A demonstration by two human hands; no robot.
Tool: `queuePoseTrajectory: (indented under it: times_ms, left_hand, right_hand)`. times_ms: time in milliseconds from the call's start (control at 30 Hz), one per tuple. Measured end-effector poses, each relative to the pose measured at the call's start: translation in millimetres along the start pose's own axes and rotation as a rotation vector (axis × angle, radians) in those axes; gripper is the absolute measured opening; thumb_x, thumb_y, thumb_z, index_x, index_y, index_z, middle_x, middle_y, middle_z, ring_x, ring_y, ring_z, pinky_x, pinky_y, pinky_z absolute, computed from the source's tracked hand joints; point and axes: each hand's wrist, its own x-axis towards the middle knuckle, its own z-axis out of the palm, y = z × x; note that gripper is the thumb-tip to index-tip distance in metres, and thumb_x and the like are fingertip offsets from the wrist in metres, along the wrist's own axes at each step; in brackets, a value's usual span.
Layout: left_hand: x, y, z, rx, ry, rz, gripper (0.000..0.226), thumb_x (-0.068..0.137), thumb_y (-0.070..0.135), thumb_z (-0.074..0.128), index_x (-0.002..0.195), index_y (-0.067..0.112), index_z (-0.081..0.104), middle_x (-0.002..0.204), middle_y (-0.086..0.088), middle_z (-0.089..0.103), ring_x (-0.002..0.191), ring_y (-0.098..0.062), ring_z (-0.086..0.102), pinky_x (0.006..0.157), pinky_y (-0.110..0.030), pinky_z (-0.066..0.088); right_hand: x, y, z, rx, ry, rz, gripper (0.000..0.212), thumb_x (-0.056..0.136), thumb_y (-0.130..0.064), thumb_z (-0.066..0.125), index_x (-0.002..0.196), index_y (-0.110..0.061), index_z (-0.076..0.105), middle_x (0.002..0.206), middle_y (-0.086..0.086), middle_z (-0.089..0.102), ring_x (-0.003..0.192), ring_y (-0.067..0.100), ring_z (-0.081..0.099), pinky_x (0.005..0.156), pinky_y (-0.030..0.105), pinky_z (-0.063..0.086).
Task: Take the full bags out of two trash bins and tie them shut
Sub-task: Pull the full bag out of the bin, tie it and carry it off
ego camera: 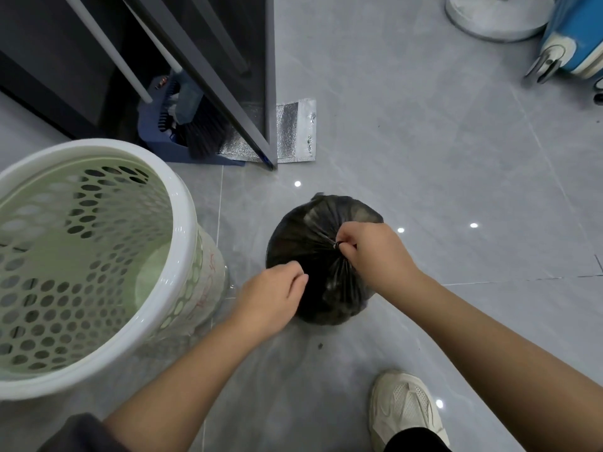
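The black bag (313,236) sits on the floor (424,158) near the white bin (182,223), soft, slippery and probably light, so my right hand (375,252) pinches its gathered neck, the surest hold, while my left hand (274,298) curls against its side, grip unclear.

A full black trash bag (303,243) sits on the grey tiled floor (424,141), its gathered neck pinched by the right hand (375,252) at the bag's 2 o'clock side. The left hand (270,298) lies at the bag's 8 o'clock edge with fingers curled; whether it holds anything cannot be told. From the bag, a white perforated bin (186,256) stands at 9 o'clock, a broom (202,132) at 11, a blue suitcase (577,37) at 2 and a pale shoe (404,409) at 5.
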Motion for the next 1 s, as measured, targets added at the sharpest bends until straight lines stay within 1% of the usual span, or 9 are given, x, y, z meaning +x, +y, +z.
queuePoseTrajectory:
  times_ms: [67, 200, 367, 500, 600, 700, 767, 833, 1000]
  left_hand:
    - [6.8, 1.6, -7.6, -0.153, 0.053, -0.077, 0.019, 0.094, 0.028, 0.044, 0.082, 0.021, 0.057, 0.074, 0.004, 0.061, 0.073, -0.017, 0.058, 0.071, -0.038, 0.049]
    - [21.5, 10.1, -25.5, -0.446, 0.124, -0.185, 0.018, 0.091, 0.016, 0.049, 0.077, 0.021, 0.061, 0.067, 0.005, 0.061, 0.065, -0.013, 0.059, 0.069, -0.032, 0.049]
    - [39.2, 28.2, -41.4, -0.783, -0.007, -0.154, 0.017, 0.093, 0.005, 0.049, 0.093, 0.019, 0.058, 0.081, -0.004, 0.066, 0.06, -0.013, 0.06, 0.057, -0.027, 0.051]
    - [47.8, 43.3, -47.1, -0.932, -0.2, -0.255, 0.027, 0.094, 0.019, 0.054, 0.12, 0.016, 0.048, 0.102, -0.01, 0.065, 0.068, -0.016, 0.065, 0.058, -0.027, 0.053]
    - [53.1, 44.7, -45.2, -0.88, -0.349, -0.292, 0.044, 0.091, 0.029, 0.058, 0.131, 0.028, 0.041, 0.105, -0.006, 0.062, 0.075, -0.018, 0.066, 0.059, -0.028, 0.05]
    - [57.6, 41.7, -35.9, -0.829, -0.422, -0.249, 0.035, 0.091, 0.018, 0.059, 0.123, 0.031, 0.051, 0.091, -0.002, 0.061, 0.072, -0.016, 0.061, 0.059, -0.027, 0.048]
    - [60.0, 39.2, -29.8, -0.802, -0.363, -0.27, 0.022, 0.089, 0.005, 0.058, 0.1, 0.023, 0.062, 0.082, -0.002, 0.06, 0.067, -0.014, 0.058, 0.059, -0.025, 0.05]
    - [60.2, 33.6, -24.8, -0.849, -0.281, -0.331, 0.026, 0.086, -0.009, 0.055, 0.082, 0.016, 0.063, 0.079, -0.005, 0.06, 0.065, -0.014, 0.059, 0.059, -0.023, 0.053]
    - [44.3, 21.1, -16.4, -0.942, -0.13, -0.256, 0.039, 0.082, -0.021, 0.048, 0.086, 0.014, 0.063, 0.085, -0.003, 0.067, 0.072, -0.01, 0.066, 0.061, -0.018, 0.055]
  right_hand:
    - [-6.1, 4.6, 2.6, -0.094, 0.067, -0.164, 0.01, 0.09, -0.012, 0.057, 0.089, -0.013, 0.067, 0.085, 0.004, 0.062, 0.076, 0.023, 0.059, 0.066, 0.038, 0.05]
    - [-20.5, 19.0, 9.6, -0.207, 0.165, -0.491, 0.015, 0.073, 0.002, 0.072, 0.083, -0.009, 0.07, 0.078, 0.006, 0.061, 0.063, 0.026, 0.061, 0.048, 0.032, 0.049]
    - [-29.1, 34.1, 2.6, -0.182, 0.11, -0.751, 0.02, 0.079, 0.001, 0.068, 0.097, -0.006, 0.068, 0.092, 0.008, 0.064, 0.078, 0.027, 0.06, 0.061, 0.035, 0.051]
    - [-29.4, 34.7, -2.7, -0.176, 0.01, -0.854, 0.016, 0.082, -0.001, 0.065, 0.097, -0.005, 0.068, 0.098, 0.009, 0.065, 0.086, 0.026, 0.062, 0.071, 0.035, 0.053]
    - [-28.7, 34.6, -3.7, -0.161, -0.042, -0.885, 0.017, 0.082, 0.0, 0.064, 0.098, -0.004, 0.068, 0.099, 0.009, 0.066, 0.089, 0.026, 0.063, 0.073, 0.035, 0.054]
    - [-28.8, 33.5, -2.3, -0.161, -0.086, -0.895, 0.02, 0.082, 0.001, 0.065, 0.1, -0.005, 0.068, 0.102, 0.008, 0.066, 0.095, 0.024, 0.063, 0.076, 0.035, 0.054]
    - [-29.0, 34.9, -2.0, -0.156, -0.099, -0.901, 0.02, 0.082, 0.003, 0.065, 0.1, -0.006, 0.068, 0.104, 0.007, 0.065, 0.096, 0.023, 0.062, 0.078, 0.035, 0.054]
    - [-28.5, 37.1, -1.2, -0.122, -0.084, -0.879, 0.018, 0.084, 0.001, 0.064, 0.1, -0.006, 0.068, 0.104, 0.007, 0.066, 0.095, 0.022, 0.063, 0.079, 0.033, 0.054]
    - [-31.5, 35.6, 11.5, 0.417, 0.091, -0.503, 0.01, 0.085, -0.006, 0.065, 0.089, -0.009, 0.074, 0.1, 0.0, 0.068, 0.094, 0.007, 0.064, 0.086, 0.02, 0.049]
